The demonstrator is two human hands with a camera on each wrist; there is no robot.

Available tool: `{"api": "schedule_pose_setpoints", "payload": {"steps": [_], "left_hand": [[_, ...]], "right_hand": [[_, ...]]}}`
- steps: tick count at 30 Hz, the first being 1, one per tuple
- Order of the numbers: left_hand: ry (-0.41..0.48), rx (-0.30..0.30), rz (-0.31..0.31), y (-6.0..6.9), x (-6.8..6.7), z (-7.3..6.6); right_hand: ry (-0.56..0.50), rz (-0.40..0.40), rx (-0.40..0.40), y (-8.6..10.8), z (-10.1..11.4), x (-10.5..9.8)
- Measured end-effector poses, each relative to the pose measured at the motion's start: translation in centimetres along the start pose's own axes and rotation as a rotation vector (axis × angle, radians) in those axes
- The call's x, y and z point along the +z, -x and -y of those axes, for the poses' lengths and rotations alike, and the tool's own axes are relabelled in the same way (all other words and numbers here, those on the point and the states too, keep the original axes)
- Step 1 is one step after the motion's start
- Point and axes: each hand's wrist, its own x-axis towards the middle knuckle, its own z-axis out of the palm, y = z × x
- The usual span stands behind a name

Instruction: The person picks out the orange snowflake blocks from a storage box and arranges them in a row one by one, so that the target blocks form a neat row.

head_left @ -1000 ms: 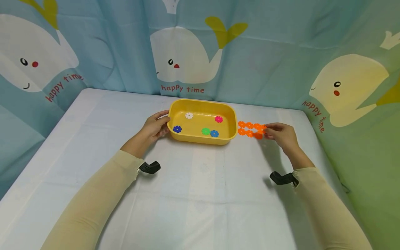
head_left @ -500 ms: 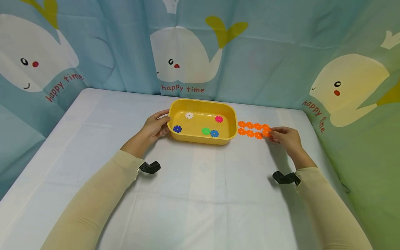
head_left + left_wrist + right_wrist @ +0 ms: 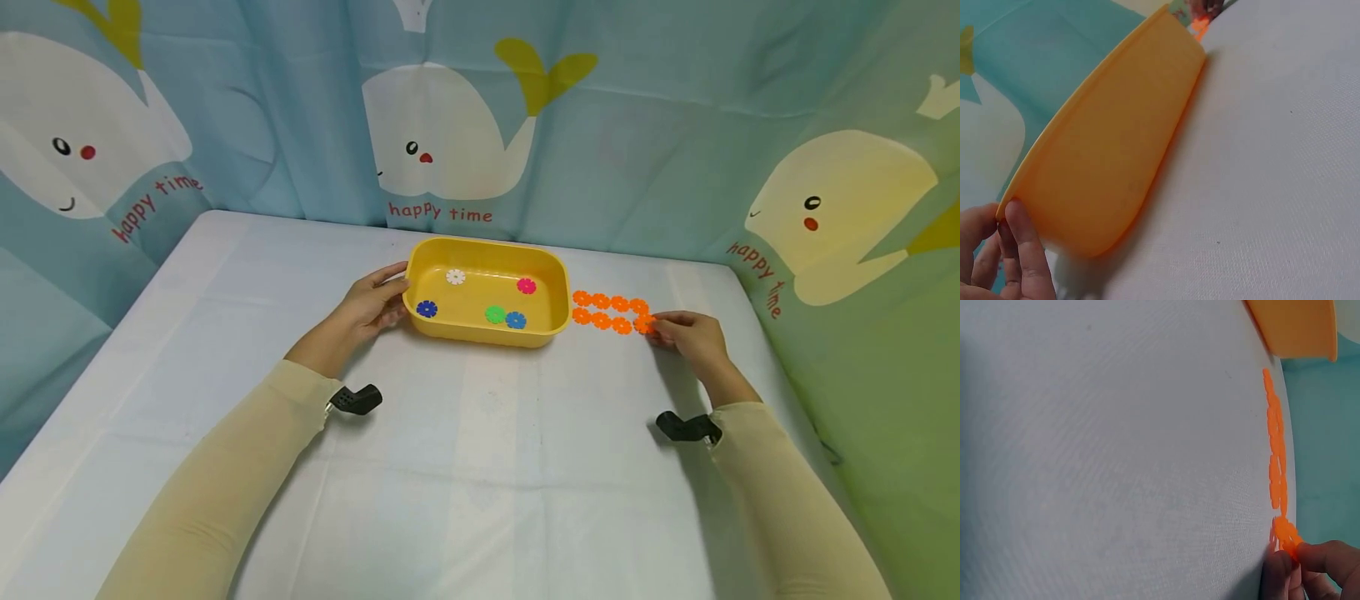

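In the head view my left hand (image 3: 372,302) holds the left end of a yellow plastic basin (image 3: 491,335). The left wrist view has its thumb and fingers pinching the rim (image 3: 1041,147). Just right of the basin, orange snowflake discs (image 3: 601,320) lie on the table in two rows. At the right end of the nearer row, my right hand (image 3: 693,337) pinches one orange snowflake disc (image 3: 644,324) between thumb and fingers. The right wrist view shows this held disc (image 3: 1285,534) tilted at the fingertips, its far edge close to the row's end.
Inside the basin lie loose discs: white (image 3: 455,277), pink (image 3: 527,286), dark blue (image 3: 427,309), green (image 3: 496,315) and light blue (image 3: 516,320). A white cloth covers the table (image 3: 487,467). A whale-print curtain (image 3: 645,150) hangs behind its far edge.
My right hand has moved right and slightly toward me with an orange snowflake disc. A disc now lies at the right end of the farther row. My left hand and the basin stay put.
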Motion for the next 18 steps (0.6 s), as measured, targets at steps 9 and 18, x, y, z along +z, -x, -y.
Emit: {"api": "schedule_pose_setpoints", "payload": {"steps": [9,18], "left_hand": [[0.086,-0.035,0.042,-0.09,-0.40,-0.14],[0.148,-0.048,0.044,-0.13,-0.31,-0.39]], "right_hand": [[0.093,0.013,0.031,-0.20,-0.02,0.12],[0.139,-0.020,0.046,-0.31,0.15,0.27]]}}
